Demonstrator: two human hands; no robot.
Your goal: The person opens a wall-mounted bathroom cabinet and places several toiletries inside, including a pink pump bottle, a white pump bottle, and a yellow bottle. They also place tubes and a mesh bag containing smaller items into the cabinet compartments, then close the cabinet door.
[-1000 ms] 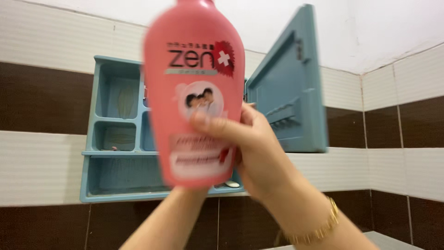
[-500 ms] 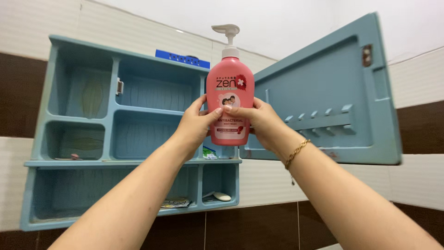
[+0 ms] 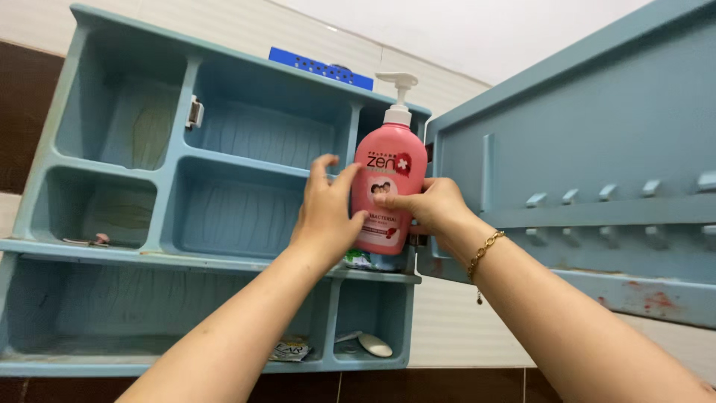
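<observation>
Blue wall cabinet (image 3: 112, 257) with its door (image 3: 597, 149) swung open to the right. Pink pump bottle (image 3: 389, 186) upright at the narrow right compartment, above the shelf. Left hand (image 3: 326, 213) and right hand (image 3: 432, 207) grasping the bottle from either side, fingers wrapped on it. Small white soap (image 3: 373, 345) in the lower right compartment.

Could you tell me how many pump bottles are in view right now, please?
1. The pink pump bottle stands upright at the narrow right compartment of the blue wall cabinet, between the left hand and right hand. Others may hide behind it.
</observation>
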